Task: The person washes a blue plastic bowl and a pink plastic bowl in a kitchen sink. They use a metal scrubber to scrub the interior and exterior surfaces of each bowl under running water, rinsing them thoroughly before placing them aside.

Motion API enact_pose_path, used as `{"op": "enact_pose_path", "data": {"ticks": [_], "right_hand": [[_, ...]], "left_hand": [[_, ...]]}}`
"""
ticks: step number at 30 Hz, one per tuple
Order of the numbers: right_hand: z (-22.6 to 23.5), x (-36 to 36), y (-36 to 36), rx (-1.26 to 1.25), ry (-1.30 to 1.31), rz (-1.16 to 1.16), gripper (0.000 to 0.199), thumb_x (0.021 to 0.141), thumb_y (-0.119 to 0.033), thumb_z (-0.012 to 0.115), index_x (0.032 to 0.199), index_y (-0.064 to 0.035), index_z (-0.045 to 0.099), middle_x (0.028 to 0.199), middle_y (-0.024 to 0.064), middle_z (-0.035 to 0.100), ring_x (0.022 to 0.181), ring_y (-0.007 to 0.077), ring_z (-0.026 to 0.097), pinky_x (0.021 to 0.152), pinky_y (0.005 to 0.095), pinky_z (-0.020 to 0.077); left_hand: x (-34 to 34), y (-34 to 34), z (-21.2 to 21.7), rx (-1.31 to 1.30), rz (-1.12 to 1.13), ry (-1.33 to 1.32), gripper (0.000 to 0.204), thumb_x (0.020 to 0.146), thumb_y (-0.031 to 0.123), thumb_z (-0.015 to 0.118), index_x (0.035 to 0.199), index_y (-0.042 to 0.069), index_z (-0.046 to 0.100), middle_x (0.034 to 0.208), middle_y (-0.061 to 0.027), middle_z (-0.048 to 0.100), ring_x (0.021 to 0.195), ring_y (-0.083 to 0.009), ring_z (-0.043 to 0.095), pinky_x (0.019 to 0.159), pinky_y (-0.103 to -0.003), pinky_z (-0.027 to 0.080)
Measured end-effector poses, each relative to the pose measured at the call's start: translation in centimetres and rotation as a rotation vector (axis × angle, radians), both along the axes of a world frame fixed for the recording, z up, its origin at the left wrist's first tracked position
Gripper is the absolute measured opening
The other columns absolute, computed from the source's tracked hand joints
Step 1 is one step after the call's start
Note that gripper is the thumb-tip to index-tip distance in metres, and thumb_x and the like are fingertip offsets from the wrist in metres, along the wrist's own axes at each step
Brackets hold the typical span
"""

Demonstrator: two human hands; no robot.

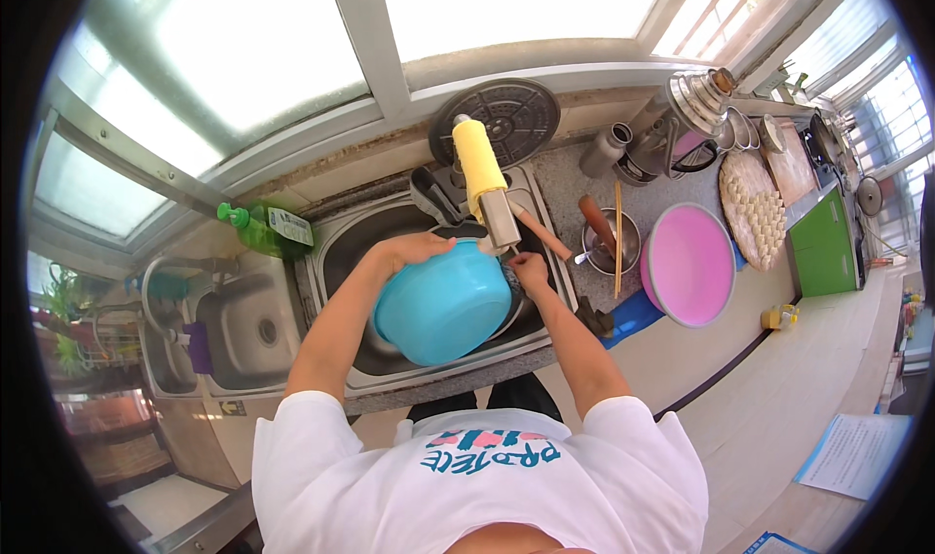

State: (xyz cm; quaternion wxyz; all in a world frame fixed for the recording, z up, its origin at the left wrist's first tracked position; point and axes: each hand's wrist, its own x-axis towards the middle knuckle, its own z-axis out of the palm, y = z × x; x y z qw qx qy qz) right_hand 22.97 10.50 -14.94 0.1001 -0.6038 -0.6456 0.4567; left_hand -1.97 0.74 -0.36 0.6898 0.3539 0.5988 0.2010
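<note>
A light-blue plastic basin point(443, 306) is tilted over the steel sink point(341, 242), its outside turned toward me. My left hand point(414, 249) grips its upper rim from the left. At the basin's right edge, my right hand point(529, 272) has its fingers pinched together; what they hold is too small to make out. Just above the rim hangs the square metal end of a faucet point(500, 221), wrapped in yellow cloth point(477, 160). A wooden handle point(543, 235) sticks out beside the faucet, above my right hand. The inside of the basin is hidden.
A green soap bottle point(273, 229) stands left of the sink. On the right counter are a metal bowl point(628, 247) with chopsticks point(617, 223), a pink basin point(691, 264), a thermos flask point(606, 150), a kettle point(693, 106) and a round board with dough pieces point(755, 213).
</note>
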Motion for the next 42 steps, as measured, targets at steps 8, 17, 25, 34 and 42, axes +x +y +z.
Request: {"op": "enact_pose_path", "data": {"ticks": [8,17,25,34,42], "right_hand": [[0.3,5.4,0.3,-0.63,0.516,-0.407,0.018,0.088,-0.026,0.062,0.09,-0.0083,0.066,0.073,0.0047,0.064,0.061,0.0186,0.059,0.051,0.0304,0.0464],[3.2,2.5,-1.2,-0.503,0.094,-0.04,0.074,0.07,-0.018,0.08,0.13,0.0055,0.043,0.111,0.0166,0.06,0.091,0.0241,0.063,0.068,0.0364,0.054],[4.3,3.4,-2.6,-0.154,-0.057,0.125,0.073,0.066,-0.019,0.076,0.13,0.0015,0.048,0.115,0.0203,0.061,0.102,0.0307,0.062,0.084,0.0395,0.05],[5.3,3.8,-2.7,-0.102,-0.052,0.077,0.073,0.067,-0.018,0.076,0.132,-0.0003,0.047,0.119,0.0201,0.06,0.106,0.0316,0.06,0.086,0.0394,0.0498],[2.3,4.3,-1.6,-0.18,0.126,0.017,0.064,0.068,-0.015,0.075,0.126,-0.0017,0.052,0.111,0.017,0.063,0.098,0.0287,0.064,0.082,0.0377,0.0504]], "left_hand": [[6.5,-4.0,2.0,0.392,-0.351,0.499,0.036,0.09,0.035,0.056,0.101,0.001,0.061,0.095,-0.0182,0.065,0.09,-0.0309,0.062,0.078,-0.042,0.048],[15.7,-9.0,-2.0,0.665,-0.428,0.835,0.024,0.087,0.028,0.059,0.091,0.004,0.062,0.09,-0.0148,0.064,0.086,-0.0305,0.063,0.07,-0.045,0.05],[11.9,0.3,-6.9,0.005,1.001,-0.873,0.023,0.097,0.009,0.046,0.114,-0.002,0.056,0.088,-0.0069,0.058,0.074,-0.0107,0.055,0.057,-0.021,0.046],[12.0,5.2,-12.9,0.182,0.755,-0.616,0.024,0.095,0.025,0.051,0.102,0.004,0.058,0.075,-0.008,0.058,0.057,-0.0138,0.05,0.05,-0.027,0.043],[13.1,5.8,-9.9,0.384,0.228,0.335,0.021,0.089,0.02,0.048,0.102,0.011,0.06,0.097,-0.0115,0.066,0.086,-0.0279,0.062,0.07,-0.04,0.047]]}}
